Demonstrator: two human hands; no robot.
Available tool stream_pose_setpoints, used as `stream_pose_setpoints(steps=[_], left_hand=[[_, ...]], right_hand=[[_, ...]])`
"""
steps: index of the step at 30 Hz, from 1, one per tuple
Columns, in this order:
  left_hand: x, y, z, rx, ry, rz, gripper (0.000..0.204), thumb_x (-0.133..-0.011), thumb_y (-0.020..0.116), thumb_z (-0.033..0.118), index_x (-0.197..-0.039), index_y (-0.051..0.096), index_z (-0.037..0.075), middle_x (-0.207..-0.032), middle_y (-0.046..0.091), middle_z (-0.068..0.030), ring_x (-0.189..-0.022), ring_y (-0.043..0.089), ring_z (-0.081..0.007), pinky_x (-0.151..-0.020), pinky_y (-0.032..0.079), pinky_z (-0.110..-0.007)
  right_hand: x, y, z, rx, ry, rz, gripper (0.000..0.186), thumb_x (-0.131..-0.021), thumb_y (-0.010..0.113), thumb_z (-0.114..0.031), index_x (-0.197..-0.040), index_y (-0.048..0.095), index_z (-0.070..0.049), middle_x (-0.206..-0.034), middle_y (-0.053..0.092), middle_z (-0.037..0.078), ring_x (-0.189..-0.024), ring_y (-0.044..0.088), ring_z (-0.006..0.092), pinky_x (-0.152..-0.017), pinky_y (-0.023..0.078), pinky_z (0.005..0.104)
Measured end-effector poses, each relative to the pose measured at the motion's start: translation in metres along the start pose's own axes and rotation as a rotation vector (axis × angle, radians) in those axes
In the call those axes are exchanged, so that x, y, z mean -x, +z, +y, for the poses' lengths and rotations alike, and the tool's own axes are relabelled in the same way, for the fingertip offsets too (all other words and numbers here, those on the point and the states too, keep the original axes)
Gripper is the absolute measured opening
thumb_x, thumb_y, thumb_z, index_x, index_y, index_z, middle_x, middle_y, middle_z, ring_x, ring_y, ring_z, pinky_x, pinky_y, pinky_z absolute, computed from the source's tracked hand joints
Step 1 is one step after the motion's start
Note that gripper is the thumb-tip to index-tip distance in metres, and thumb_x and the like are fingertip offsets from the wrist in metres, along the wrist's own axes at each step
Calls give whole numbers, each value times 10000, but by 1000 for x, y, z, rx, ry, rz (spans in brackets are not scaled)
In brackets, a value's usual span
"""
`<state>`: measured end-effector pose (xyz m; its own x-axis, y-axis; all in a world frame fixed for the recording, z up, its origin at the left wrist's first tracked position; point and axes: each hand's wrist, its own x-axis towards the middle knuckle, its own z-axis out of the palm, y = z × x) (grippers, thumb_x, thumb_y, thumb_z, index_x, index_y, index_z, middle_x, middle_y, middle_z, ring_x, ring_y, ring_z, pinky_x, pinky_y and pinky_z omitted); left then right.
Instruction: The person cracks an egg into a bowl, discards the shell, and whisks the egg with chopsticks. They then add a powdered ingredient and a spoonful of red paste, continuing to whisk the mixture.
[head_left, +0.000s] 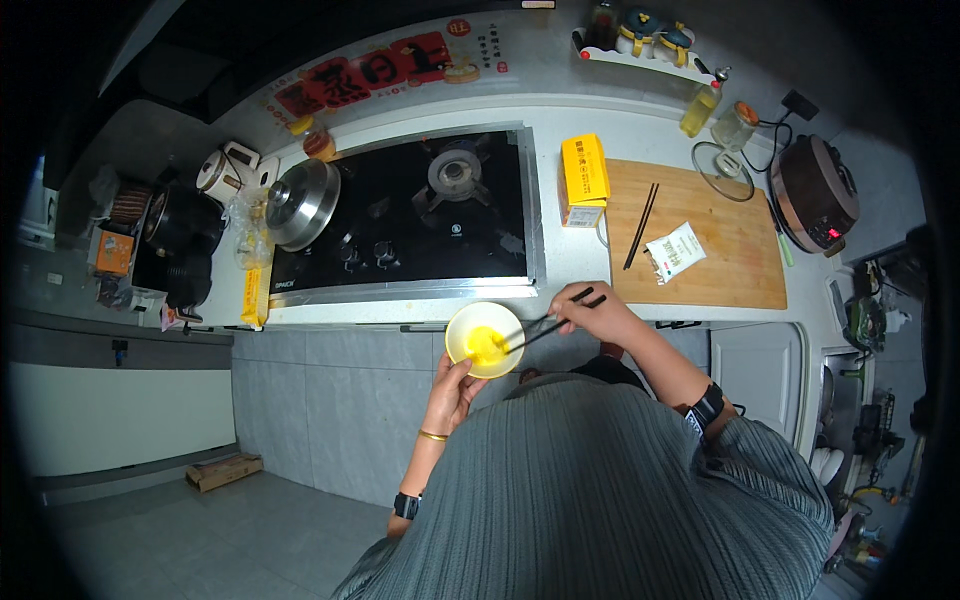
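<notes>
A pale bowl (456,326) with yellow beaten egg (484,347) inside is held up in front of the counter edge. My left hand (455,392) grips it from below and the side, thumb at the rim. Between the fingers of my right hand (590,315) is a pair of dark chopsticks (545,331), their tips down in the egg. Another pair of dark chopsticks (642,225) lies on the wooden cutting board (735,275) to the right. Beside that pair rests a small white packet (677,252).
A yellow box (584,180) stands left of the board. The black gas stove (400,220) carries a lidded steel pot (303,204) on its left. A brown electric cooker (815,195) sits far right, near an oil bottle (701,108). Several pots and bags crowd the left counter.
</notes>
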<state>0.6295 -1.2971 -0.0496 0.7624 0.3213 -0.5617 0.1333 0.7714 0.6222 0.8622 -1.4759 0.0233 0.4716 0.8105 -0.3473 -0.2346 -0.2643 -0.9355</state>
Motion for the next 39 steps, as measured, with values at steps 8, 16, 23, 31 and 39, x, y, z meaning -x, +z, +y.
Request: stream_pose_setpoints(steps=[8, 16, 23, 31, 39], left_hand=[[-1, 1, 3, 11, 1, -3, 428, -915, 510, 128, -1310, 350, 80, -1206, 522, -125, -1012, 617, -257, -847, 554, -353], [-1, -5, 1, -13, 20, -30, 448, -922, 489, 113, -1338, 326, 83, -1212, 513, -132, -1032, 607, -253, -841, 557, -342], [-2, -9, -3, -6, -4, -33, 448, -923, 484, 107, -1339, 318, 89, -1215, 502, -129, -1040, 599, -243, -863, 547, -349], [-2, -13, -7, 6, 0, 18, 443, -918, 497, 92, -1327, 326, 91, -1219, 496, -129, -1051, 593, -253, -877, 541, -362], [1, -4, -9, 38, -28, 6, 441, -919, 492, 88, -1328, 328, 76, -1222, 495, -139, -1051, 595, -258, -880, 539, -364]], right_hand=[[-4, -1, 21, -111, -101, 163, 225, -920, 536, -154, -903, 626, 52, -778, 629, 101, -659, 648, 170, -604, 518, 248], [7, 0, 39, -160, -24, 53, 218, -931, 527, -159, -931, 623, 37, -800, 624, 113, -673, 647, 190, -615, 525, 278], [7, 2, 33, -134, -77, 30, 213, -923, 545, -151, -907, 627, 45, -808, 629, 108, -682, 641, 169, -633, 531, 269], [8, 7, 23, -76, -127, 43, 183, -913, 548, -105, -890, 624, 60, -854, 620, 104, -752, 616, 149, -666, 554, 262], [15, 11, 15, -12, -135, -20, 157, -899, 564, -92, -878, 638, 45, -861, 609, 97, -703, 633, 149, -631, 541, 253]])
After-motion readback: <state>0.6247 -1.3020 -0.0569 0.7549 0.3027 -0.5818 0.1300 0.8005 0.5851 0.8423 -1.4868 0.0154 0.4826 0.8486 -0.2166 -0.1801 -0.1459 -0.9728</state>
